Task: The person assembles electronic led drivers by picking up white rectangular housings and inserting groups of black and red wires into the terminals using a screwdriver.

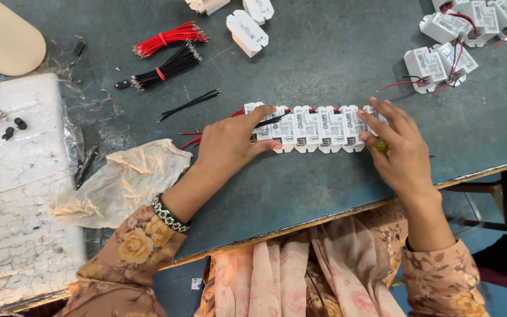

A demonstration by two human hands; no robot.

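Red wire bundle [170,39] at 11 o'clock, black wire bundle [168,69] beside it, white foam sheet [19,194] at 9 o'clock, crumpled plastic bag [124,182] on grey tabletop [324,58]

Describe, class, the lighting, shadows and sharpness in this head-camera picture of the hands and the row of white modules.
Head view: soft, even light; the left hand and right hand cast only faint shadows on the grey table. The row of white modules is sharp, with no strong glare; the table edge bends slightly toward the frame edges.
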